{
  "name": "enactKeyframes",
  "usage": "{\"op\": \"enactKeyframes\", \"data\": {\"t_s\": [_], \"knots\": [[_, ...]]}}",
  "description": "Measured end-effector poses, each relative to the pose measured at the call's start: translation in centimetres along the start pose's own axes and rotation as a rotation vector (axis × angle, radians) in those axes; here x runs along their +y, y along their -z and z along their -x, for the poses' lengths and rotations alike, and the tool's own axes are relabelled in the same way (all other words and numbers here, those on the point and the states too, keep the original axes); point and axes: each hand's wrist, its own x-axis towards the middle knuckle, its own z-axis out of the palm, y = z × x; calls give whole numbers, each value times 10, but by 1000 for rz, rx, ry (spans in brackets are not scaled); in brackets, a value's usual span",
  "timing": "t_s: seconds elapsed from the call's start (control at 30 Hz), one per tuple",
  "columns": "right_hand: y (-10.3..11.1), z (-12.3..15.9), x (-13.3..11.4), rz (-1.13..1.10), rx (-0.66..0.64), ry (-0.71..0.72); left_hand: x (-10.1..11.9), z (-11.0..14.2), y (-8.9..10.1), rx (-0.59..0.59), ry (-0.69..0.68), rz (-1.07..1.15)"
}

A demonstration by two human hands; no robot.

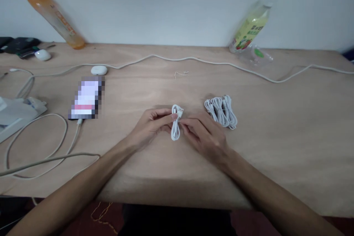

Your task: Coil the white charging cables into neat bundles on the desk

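A coiled white cable (pixel 175 132) is pinched upright between the thumb and fingers of my left hand (pixel 152 123), above the middle of the table. The loops are gathered at the waist, and a plug end shows at the upper right of the bundle. Close against its right side, the thumb and forefinger of my right hand (pixel 206 132) are pressed together at the waist of the coil. Whatever sits between those fingertips is too small to make out. Just beyond my right hand lie several bundled white cables (pixel 221 112), side by side.
A phone (pixel 86 97) with a charging cord lies left, near a white earbud case (pixel 99 70). A long white cord (pixel 190 58) crosses the back. An orange bottle (pixel 55 16) and a yellow-green bottle (pixel 251 25) stand by the wall. Thin ties (pixel 181 73) lie mid-table.
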Motion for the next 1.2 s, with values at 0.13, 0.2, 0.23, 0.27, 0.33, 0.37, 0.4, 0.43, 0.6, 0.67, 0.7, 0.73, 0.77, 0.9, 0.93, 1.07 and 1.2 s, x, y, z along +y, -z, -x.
{"op": "enactKeyframes", "data": {"t_s": [0.13,0.2,0.23,0.27,0.33,0.37,0.4,0.43,0.6,0.67,0.7,0.73,0.77,0.9,0.93,1.07,1.2], "knots": [[1,0,-2,34,27,35,0,1,0,-28,-18,9],[1,1,-3,43,35,26,1,2,1,-47,-28,-11],[1,1,-2,48,35,21,1,2,2,-58,-29,-20],[1,2,-2,52,35,19,1,3,2,-67,-27,-27],[2,3,0,54,36,22,0,2,4,-79,-20,-30],[2,3,1,50,39,28,-1,2,4,-79,-15,-28],[2,3,1,44,48,38,-2,2,4,-76,-11,-25],[2,3,2,40,59,51,-3,1,4,-72,-13,-23],[4,1,1,135,62,134,-4,1,-1,-30,-100,-99],[5,0,-1,189,47,148,-3,2,-3,-1,-121,-112],[5,0,-2,205,44,151,-3,3,-4,3,-119,-104],[5,1,-2,212,47,153,-2,3,-4,-1,-112,-89],[5,1,-3,215,55,153,-2,3,-4,-11,-103,-69],[4,2,-3,221,100,158,-3,1,-3,-51,-57,29],[5,2,-3,228,102,164,-3,1,-3,-51,-40,54],[5,2,-2,205,96,163,-3,1,-3,-60,12,102],[2,4,-6,-26,61,-156,-4,3,-4,-31,-71,64]]}}
